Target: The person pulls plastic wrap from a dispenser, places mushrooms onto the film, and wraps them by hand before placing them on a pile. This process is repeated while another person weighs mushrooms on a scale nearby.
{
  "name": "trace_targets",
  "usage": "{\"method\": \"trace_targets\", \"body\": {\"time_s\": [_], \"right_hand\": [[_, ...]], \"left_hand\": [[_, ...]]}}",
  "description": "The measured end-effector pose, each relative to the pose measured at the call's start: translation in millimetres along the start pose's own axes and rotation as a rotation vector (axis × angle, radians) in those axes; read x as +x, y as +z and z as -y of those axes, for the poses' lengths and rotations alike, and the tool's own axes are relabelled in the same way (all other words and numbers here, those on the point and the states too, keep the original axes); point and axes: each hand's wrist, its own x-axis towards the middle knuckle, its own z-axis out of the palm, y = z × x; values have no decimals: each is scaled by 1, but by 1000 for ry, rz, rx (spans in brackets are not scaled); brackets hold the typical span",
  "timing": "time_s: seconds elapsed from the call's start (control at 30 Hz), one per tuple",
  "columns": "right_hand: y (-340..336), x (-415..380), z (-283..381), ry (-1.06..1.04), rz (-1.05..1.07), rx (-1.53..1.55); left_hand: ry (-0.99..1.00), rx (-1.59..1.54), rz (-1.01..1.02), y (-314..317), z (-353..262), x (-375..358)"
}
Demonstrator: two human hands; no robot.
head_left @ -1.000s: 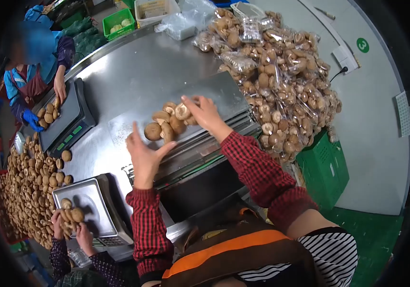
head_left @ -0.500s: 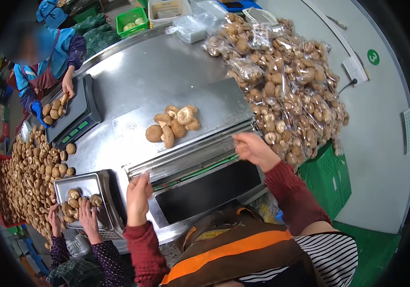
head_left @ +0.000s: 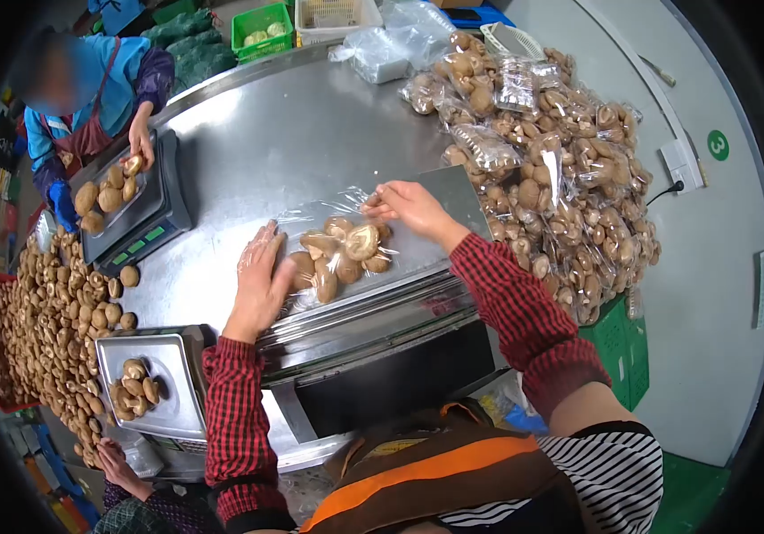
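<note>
A small pile of brown mushrooms (head_left: 342,254) lies on the metal plate, now under a sheet of clear film (head_left: 311,214). My left hand (head_left: 260,280) rests at the pile's left side, fingers stretched out over the film's edge. At the upper right of the pile, my right hand (head_left: 407,209) has its fingertips pinched on the film. Just in front of the mushrooms runs the metal edge of the wrapping machine (head_left: 364,311), with a dark panel (head_left: 400,365) below it.
Bagged mushrooms (head_left: 560,178) are heaped at the right. Loose mushrooms (head_left: 52,311) cover the left side. Two scales (head_left: 137,209) stand at the left, each bearing mushrooms. A co-worker in blue (head_left: 106,98) handles mushrooms at the upper one; another co-worker's hand (head_left: 124,467) is at lower left.
Both my hands have moved forward from the machine's front edge, and film now covers the mushrooms. My left hand has opened. The lower co-worker's hands have left the lower scale.
</note>
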Motion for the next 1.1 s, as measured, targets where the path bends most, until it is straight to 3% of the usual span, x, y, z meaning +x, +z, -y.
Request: {"method": "trace_targets", "body": {"time_s": [0.1,0.17,0.2,0.27,0.33,0.37,0.4,0.47,0.53,0.57,0.6,0.63,0.67,0.73,0.8,0.87,0.97,1.03,1.1], "right_hand": [[-5,-5,-2,88,-2,-168],[-5,3,17,102,39,-259],[-3,3,35,209,110,-432],[-6,2,52,308,178,-614],[-14,1,64,438,379,-957],[-18,-10,54,324,296,-949],[-32,-15,36,205,370,-854],[-34,-40,27,-16,339,-828],[-27,-58,9,2,240,-772],[-25,-62,-11,-126,92,-668],[-12,-69,-12,-254,-58,-559],[1,-79,-14,-114,-41,-180],[8,-89,-10,-114,-53,-172],[16,-111,-6,78,-80,147],[24,-152,7,69,-128,85],[35,-201,11,203,-96,188],[46,-245,-11,391,-76,232],[59,-255,-23,466,-114,283],[66,-258,-46,383,-375,73]], "left_hand": [[79,28,64,-7,-15,-19],[-40,-166,73,-12,-17,-22],[-35,-160,65,-15,-22,-20],[-340,-433,257,-21,-34,-19],[-283,-460,184,-13,-22,-32],[-278,-592,132,-11,-18,-38],[-273,-725,83,-11,-14,-43],[-323,-483,129,-16,10,-56],[-65,-144,-65,-12,10,-63],[-65,-145,-64,-6,9,-65],[-222,-299,-60,1,5,-63],[-378,-449,-48,8,-1,-64],[-377,-555,-97,6,-16,-62],[-361,-618,-175,-3,-42,-63],[-437,-776,-166,-7,-57,-80],[-589,-799,-78,-17,-76,-108],[-770,-643,90,-18,-89,-141],[-708,-536,141,-3,-84,-154],[-622,-439,146,13,-77,-166]]}}
